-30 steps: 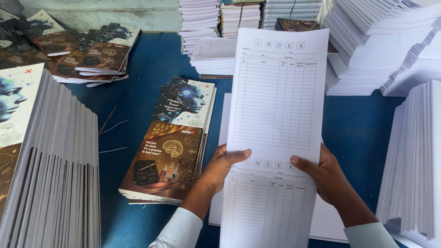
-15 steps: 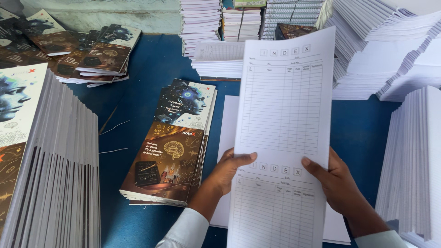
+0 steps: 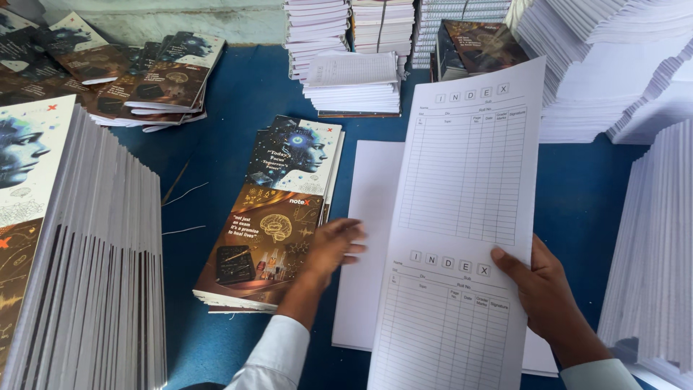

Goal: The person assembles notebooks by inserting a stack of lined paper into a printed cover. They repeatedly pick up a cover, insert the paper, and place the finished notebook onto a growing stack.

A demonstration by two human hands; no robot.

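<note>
My right hand (image 3: 546, 292) holds a tall white ruled sheet (image 3: 462, 217) by its right edge, tilted up over the blue table. The sheet carries two printed table forms, one above the other. My left hand (image 3: 330, 248) is off the sheet, fingers spread, hovering between it and a small stack of dark illustrated covers (image 3: 278, 217) lying to the left. Under the lifted sheet lies a flat pile of blank white sheets (image 3: 368, 238).
A tall stack of covers (image 3: 79, 245) leans at the left. More covers (image 3: 144, 79) lie at the back left. White paper stacks stand at the back (image 3: 354, 50) and along the right (image 3: 650, 245). The blue table (image 3: 592, 195) shows between them.
My left hand has let go of the sheet's left edge and moved left toward the covers. The sheet now hangs from my right hand alone, shifted right.
</note>
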